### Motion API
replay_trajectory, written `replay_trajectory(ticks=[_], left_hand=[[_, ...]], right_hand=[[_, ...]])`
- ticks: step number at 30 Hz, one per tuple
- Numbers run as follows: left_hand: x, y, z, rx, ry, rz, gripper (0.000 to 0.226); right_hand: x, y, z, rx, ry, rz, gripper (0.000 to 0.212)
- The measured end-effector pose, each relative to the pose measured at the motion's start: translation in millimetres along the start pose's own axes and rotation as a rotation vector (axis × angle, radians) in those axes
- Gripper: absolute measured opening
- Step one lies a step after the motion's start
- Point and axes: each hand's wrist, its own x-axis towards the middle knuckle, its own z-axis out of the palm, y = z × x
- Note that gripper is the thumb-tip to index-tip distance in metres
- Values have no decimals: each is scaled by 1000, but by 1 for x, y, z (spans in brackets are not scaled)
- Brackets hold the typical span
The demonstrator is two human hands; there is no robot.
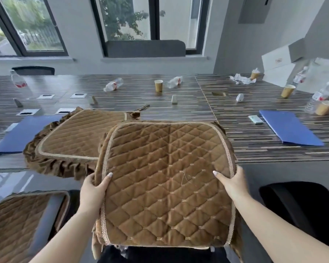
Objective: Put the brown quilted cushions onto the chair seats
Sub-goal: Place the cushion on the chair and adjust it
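Both hands grip the held cushion (pixel 165 185) by its side edges at centre frame: left hand (pixel 92 190) thumb on top, fingers curled under; right hand (pixel 231 184) likewise. Judgement: keep it level and lower it square. Spare cushion (pixel 78 137) lies on the table (pixel 254 141), centre left. Cushioned seat (pixel 19 221) lower left; bare black seat (pixel 300 205) lower right.

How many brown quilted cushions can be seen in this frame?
3. One is held in both hands at centre; one lies on the table's near edge, left of it; one sits on a chair seat at bottom left. Others may lie out of view.
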Motion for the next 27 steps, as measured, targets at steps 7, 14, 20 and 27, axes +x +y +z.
replay_trajectory(ticks=[7,14,20,27], left_hand=[[-3,-77,11,184,-103,-198,47],[-6,-153,32,443,-217,-362,62],[9,-192,64,547,-180,-462,68],[37,-242,107,670,-136,-510,62]], right_hand=[[-30,76,17,-110,-40,198,66],[-32,134,41,-232,-48,327,69],[-5,173,73,-348,-75,385,75],[36,220,121,-429,-76,393,69]])
